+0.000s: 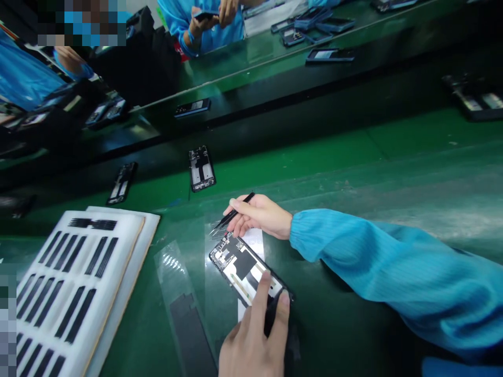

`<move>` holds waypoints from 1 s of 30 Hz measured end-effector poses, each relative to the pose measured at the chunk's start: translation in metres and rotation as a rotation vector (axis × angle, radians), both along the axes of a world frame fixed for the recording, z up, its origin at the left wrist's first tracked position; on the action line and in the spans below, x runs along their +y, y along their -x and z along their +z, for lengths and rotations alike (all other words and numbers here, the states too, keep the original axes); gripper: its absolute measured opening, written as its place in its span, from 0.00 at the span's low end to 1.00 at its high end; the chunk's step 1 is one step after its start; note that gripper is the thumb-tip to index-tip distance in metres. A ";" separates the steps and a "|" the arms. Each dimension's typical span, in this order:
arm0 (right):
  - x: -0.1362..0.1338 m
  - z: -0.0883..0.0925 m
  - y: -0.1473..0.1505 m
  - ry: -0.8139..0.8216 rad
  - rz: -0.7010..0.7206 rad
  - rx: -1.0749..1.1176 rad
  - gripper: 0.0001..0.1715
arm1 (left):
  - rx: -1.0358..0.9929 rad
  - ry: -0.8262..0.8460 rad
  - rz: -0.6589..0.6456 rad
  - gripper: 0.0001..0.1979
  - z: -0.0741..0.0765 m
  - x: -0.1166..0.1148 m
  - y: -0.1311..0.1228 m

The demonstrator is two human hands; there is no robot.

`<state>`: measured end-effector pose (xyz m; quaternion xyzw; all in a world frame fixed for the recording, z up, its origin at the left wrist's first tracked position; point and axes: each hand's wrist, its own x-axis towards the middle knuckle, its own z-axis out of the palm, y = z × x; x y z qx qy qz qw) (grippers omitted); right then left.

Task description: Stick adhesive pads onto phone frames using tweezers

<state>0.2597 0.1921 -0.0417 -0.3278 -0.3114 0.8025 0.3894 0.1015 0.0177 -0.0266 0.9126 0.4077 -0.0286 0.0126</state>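
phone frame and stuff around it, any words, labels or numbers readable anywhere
Phone frame: any print on it is too small to read.
White paper sheet: too blurred to read.
White foam tray: no writing visible.
No word, brand or number is legible.

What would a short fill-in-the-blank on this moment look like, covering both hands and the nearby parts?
The right hand pinches a pair of black ____.
The left hand touches a black-rimmed ____.
Rows of black strips lie in a white ____ tray.
The sleeve on the right arm is ____.

Missing words: tweezers; phone frame; foam; blue.
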 end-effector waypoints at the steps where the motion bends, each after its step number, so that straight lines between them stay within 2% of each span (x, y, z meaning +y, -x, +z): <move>1: 0.000 0.000 0.000 0.003 -0.001 0.004 0.18 | -0.007 0.052 0.024 0.34 0.001 0.001 0.001; 5: 0.001 -0.001 -0.002 0.017 -0.015 0.014 0.19 | -0.052 0.178 0.081 0.32 0.007 0.008 0.004; 13: 0.004 -0.003 -0.001 0.021 -0.016 0.028 0.19 | 0.007 0.056 0.030 0.35 0.013 0.008 0.001; 18: 0.002 -0.003 0.000 0.001 -0.012 0.002 0.18 | 0.030 0.108 0.010 0.35 0.017 0.020 0.001; 20: 0.002 -0.002 -0.001 -0.018 0.001 -0.033 0.17 | 0.050 0.079 0.003 0.38 0.016 0.021 0.003; 23: 0.005 0.002 -0.004 -0.065 0.037 -0.143 0.17 | 0.072 -0.003 0.053 0.42 0.011 0.015 0.007; 26: 0.004 0.014 -0.010 -0.158 0.110 -0.346 0.20 | 0.023 -0.064 0.181 0.34 0.006 0.005 0.015; 28: -0.008 0.025 -0.013 -0.249 0.206 -0.545 0.19 | -0.125 -0.107 0.250 0.28 0.008 0.000 0.027; 30: -0.031 0.034 -0.012 -0.364 0.297 -0.777 0.14 | -0.314 -0.177 0.351 0.23 0.014 -0.003 0.044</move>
